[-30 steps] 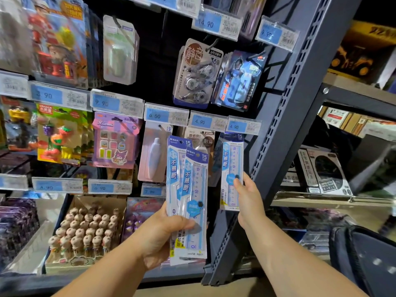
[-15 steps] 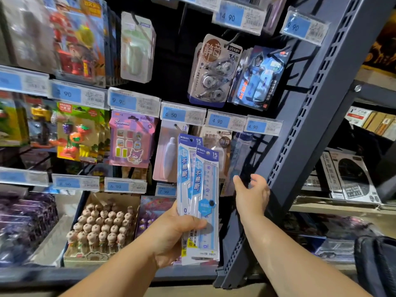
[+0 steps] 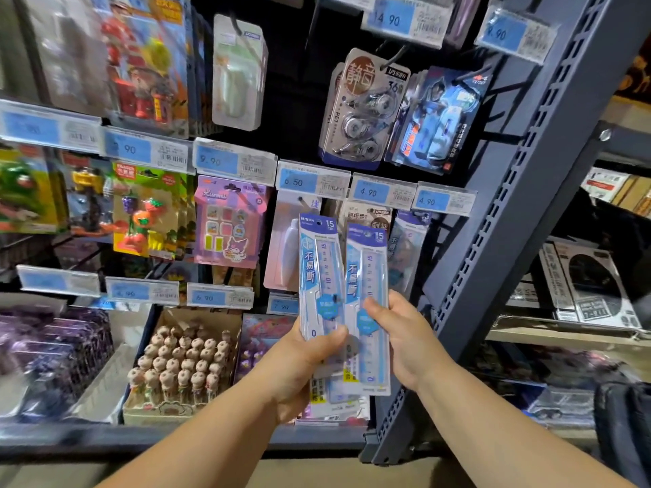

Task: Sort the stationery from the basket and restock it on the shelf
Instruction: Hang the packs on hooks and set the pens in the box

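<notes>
Left hand (image 3: 299, 368): lowest in view, raised before the shelf; it grips the left ruler pack near its lower end, thumb laid across the front, the other fingers curled out of sight behind.
Right hand (image 3: 414, 341): just beside the left hand; it pinches the right ruler pack at mid-height, thumb pressed on the front, the other fingers hidden behind the card.
Left ruler pack (image 3: 318, 269): upright, blue and white, marked 15 cm. More packaging shows behind its lower end, but what it is cannot be told.
Right ruler pack (image 3: 368, 272): upright, set slightly lower, its left edge overlapping the other pack. Whether the left hand also holds it cannot be told.
Shelf upright (image 3: 510, 213): slotted grey-blue post, slanting just right of the right hand.
Box of figure-topped pens (image 3: 183, 368): open cardboard tray on the bottom shelf, left of the hands.
Hanging ruler pack (image 3: 408, 248): on the shelf behind the held packs, under a 4.90 price tag (image 3: 445, 200).
Purple card pack (image 3: 230, 223): hangs further left, in the same row.
Correction tape pack (image 3: 363, 110): hangs in the row above, tilted, touching a blue pack (image 3: 436, 121) to its right.
</notes>
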{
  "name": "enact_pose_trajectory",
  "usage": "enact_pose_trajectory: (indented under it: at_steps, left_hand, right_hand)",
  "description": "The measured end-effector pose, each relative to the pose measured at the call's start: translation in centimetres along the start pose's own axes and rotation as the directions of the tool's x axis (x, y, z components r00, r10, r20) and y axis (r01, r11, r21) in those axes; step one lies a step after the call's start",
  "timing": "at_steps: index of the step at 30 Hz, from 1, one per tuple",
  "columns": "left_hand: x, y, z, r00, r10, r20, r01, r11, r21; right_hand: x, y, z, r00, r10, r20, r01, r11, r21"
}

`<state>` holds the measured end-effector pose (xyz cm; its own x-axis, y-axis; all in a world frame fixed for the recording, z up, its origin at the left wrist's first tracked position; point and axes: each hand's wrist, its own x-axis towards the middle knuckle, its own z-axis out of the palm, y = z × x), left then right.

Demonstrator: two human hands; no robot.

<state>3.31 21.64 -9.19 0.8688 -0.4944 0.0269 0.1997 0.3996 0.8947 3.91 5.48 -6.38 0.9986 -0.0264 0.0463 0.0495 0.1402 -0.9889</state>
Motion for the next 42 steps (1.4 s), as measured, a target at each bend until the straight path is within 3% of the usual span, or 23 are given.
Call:
enact_pose_trajectory:
  at_steps: [4, 7, 16, 24, 33, 35, 36, 39, 42]
  left_hand:
    - [0.3, -0.4, -0.2, 1.0, -0.019, -0.016, 0.018, 0.999, -0.042]
    - [1.0, -1.2, -0.9, 0.996, -0.061, -0.071, 0.058, 0.997, -0.044]
    - [4.3, -2.6, -1.8, 0.989, -0.051, -0.135, 0.039, 0.995, -0.092]
    - [5.4, -2.6, -3.2, 0.982, -0.096, -0.16, 0.073, 0.987, -0.145]
    - [4.9, -2.0, -3.2, 0.967, -0.166, -0.192, 0.133, 0.976, -0.174]
    - [3.4, -1.6, -2.6, 0.974, -0.169, -0.153, 0.142, 0.975, -0.169]
    - [2.7, -1.4, -2.3, 0.978, -0.158, -0.135, 0.141, 0.982, -0.128]
    - [1.1, -0.4, -1.3, 0.979, -0.167, -0.117, 0.162, 0.986, -0.045]
    - [0.4, 0.5, -0.9, 0.982, -0.159, -0.099, 0.157, 0.987, -0.028]
  right_hand:
    - [0.4, -0.7, -1.7, 0.982, 0.02, -0.19, -0.002, 0.996, 0.093]
    - [0.8, -1.1, -3.0, 0.955, -0.038, -0.295, 0.028, 0.999, -0.038]
    - [3.0, -1.4, -5.2, 0.903, -0.187, -0.387, 0.094, 0.964, -0.247]
    - [5.2, -1.4, -5.3, 0.836, -0.206, -0.508, 0.071, 0.96, -0.271]
    - [6.3, -0.7, -4.2, 0.656, -0.222, -0.721, -0.097, 0.923, -0.373]
    - [5.5, -0.5, -3.3, 0.674, -0.307, -0.672, -0.151, 0.833, -0.532]
    - [5.0, -0.5, -2.8, 0.734, -0.324, -0.596, -0.128, 0.797, -0.591]
    - [2.8, -0.6, -0.4, 0.936, -0.246, -0.251, 0.077, 0.84, -0.537]
    - [1.4, -0.4, 1.5, 0.978, -0.198, -0.063, 0.143, 0.863, -0.485]
